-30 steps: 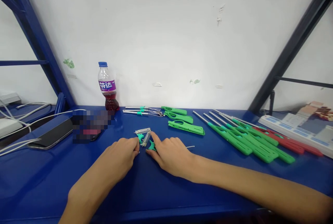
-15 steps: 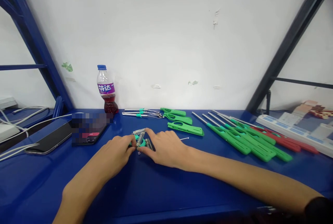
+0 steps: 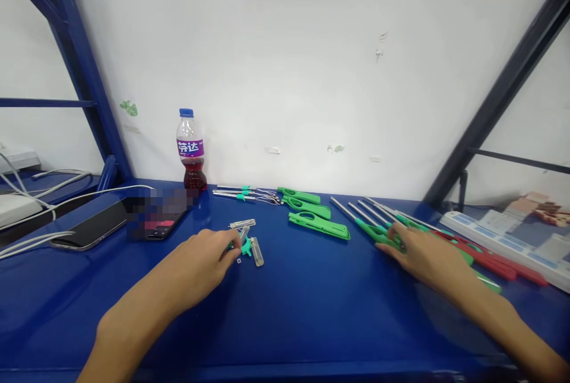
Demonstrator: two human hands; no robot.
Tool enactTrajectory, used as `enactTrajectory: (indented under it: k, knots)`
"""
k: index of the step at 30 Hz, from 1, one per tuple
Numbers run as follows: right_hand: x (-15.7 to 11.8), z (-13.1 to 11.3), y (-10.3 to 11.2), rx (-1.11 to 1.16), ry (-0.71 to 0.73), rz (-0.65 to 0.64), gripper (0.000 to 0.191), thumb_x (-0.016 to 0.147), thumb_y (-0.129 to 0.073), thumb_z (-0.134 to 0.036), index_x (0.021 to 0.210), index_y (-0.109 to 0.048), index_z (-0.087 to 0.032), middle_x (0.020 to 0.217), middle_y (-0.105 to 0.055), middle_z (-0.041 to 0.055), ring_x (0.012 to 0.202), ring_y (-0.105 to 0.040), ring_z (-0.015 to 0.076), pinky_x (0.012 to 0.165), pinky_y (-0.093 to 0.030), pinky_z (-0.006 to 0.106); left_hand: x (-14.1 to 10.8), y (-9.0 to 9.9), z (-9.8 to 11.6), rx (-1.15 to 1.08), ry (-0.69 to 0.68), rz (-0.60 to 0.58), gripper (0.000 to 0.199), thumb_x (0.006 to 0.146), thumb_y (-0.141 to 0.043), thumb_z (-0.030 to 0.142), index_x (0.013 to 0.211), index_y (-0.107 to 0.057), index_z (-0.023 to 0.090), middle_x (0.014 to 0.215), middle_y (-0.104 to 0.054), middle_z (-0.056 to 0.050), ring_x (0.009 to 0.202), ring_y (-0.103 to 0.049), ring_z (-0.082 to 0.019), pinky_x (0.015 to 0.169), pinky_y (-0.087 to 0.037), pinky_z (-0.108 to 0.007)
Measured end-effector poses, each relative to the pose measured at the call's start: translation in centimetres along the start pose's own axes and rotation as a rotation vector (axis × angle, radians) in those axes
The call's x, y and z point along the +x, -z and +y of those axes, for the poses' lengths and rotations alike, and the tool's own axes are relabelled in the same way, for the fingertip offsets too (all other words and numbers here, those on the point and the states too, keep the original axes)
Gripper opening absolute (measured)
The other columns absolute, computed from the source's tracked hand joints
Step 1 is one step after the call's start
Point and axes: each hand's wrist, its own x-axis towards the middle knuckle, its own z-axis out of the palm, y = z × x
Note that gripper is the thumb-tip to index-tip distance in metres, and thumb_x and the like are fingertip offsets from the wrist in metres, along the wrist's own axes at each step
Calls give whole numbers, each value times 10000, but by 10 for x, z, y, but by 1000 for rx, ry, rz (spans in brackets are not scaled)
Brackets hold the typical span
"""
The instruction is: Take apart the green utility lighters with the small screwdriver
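My left hand (image 3: 207,258) is at the small pile of parts, its thumb and fingers pressed together; whatever they hold is hidden. Beside its fingertips lie a teal piece (image 3: 246,246) and clear tubes, one (image 3: 257,252) to the right and another (image 3: 243,224) behind. My right hand (image 3: 416,249) reaches over the green lighters with metal rods (image 3: 369,230), thumb and fingers around the handle of one at the left of the group. Three green casings (image 3: 318,224) lie between my hands, farther back. Rods with teal collars and wires (image 3: 243,196) lie near the wall.
A bottle (image 3: 192,151) of dark red drink stands by the wall. Two phones, one (image 3: 95,225) with white cables, lie at the left. Red lighters (image 3: 494,256) and a white power strip (image 3: 512,246) lie at the right.
My right hand has left the pile of parts and moved right to the green lighters. My left hand stays at the pile. The camera view has shifted slightly.
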Motion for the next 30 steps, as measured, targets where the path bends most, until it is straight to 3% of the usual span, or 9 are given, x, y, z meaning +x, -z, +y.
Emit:
enactTrajectory:
  k: [5, 9, 12, 15, 17, 22, 26, 28, 30]
  knots:
    - [-16, 16, -19, -8, -10, -34, 320, 1011, -580, -549, 995, -610, -231, 915, -786, 94, 794, -765, 331, 567, -365, 332, -3, 0, 5, -30, -45, 14, 311, 1049, -415, 348, 1096, -720, 312, 1047, -728, -44, 980, -691, -273, 852, -496, -375]
    - [-15, 11, -22, -24, 8, -34, 333, 1045, -500, -493, 1166, -622, -208, 872, -791, 126, 809, -778, 377, 558, -369, 346, -3, 1, 10, -42, 5, 94, 282, 1000, -506, 326, 1212, -691, 302, 1255, -655, -68, 925, -698, -261, 860, -537, -410]
    - [-14, 9, -22, -29, 10, -9, 390, 1039, -479, -439, 1298, -600, -175, 820, -786, 133, 786, -780, 395, 559, -391, 359, -4, 4, 17, -98, 67, 130, 306, 973, -572, 327, 1268, -646, 295, 1351, -572, -77, 766, -710, -201, 653, -576, -339]
    - [-17, 8, -16, -16, 17, 33, 433, 1043, -466, -465, 1356, -561, -182, 827, -789, 119, 773, -781, 396, 551, -410, 362, -7, 10, 25, -200, 149, 102, 351, 956, -608, 317, 1306, -609, 293, 1360, -541, -80, 625, -699, -149, 394, -501, -257]
    - [-23, 7, -7, 22, 19, 103, 451, 1057, -446, -491, 1373, -542, -184, 882, -795, 139, 764, -780, 399, 534, -415, 367, -10, 13, 30, -247, 142, 129, 367, 934, -646, 308, 1299, -616, 292, 1382, -531, -78, 577, -685, -122, 357, -479, -236]
    - [-48, -13, 28, 301, 163, 245, 503, 1083, -429, -624, 1380, -566, -243, 947, -784, 106, 629, -759, 287, 491, -452, 329, -21, 4, 40, -230, -207, 413, 312, 954, -655, 347, 1265, -671, 335, 1473, -501, -52, 666, -708, -114, 585, -589, -274]
    - [-67, -45, 54, 400, 506, 232, 315, 1080, -578, -510, 1347, -622, -349, 1002, -801, 23, 565, -735, 192, 501, -505, 291, -31, -9, 62, -74, -452, 522, 495, 914, -713, 231, 1364, -622, 415, 1529, -511, -45, 1166, -684, -309, 961, -607, -466]
    - [-72, -62, 63, 432, 647, 210, 265, 1092, -588, -440, 1340, -614, -351, 985, -795, -1, 539, -719, 168, 459, -485, 282, -35, -15, 72, -17, -527, 465, 575, 868, -767, 185, 1375, -612, 406, 1527, -546, -55, 1354, -571, -386, 1133, -489, -609]
    - [-74, -76, 66, 436, 718, 197, 247, 1121, -530, -453, 1326, -606, -339, 969, -785, -8, 530, -717, 162, 439, -472, 287, -38, -21, 76, -20, -549, 284, 541, 879, -780, 179, 1358, -629, 380, 1430, -637, -57, 1328, -594, -366, 1183, -432, -625]
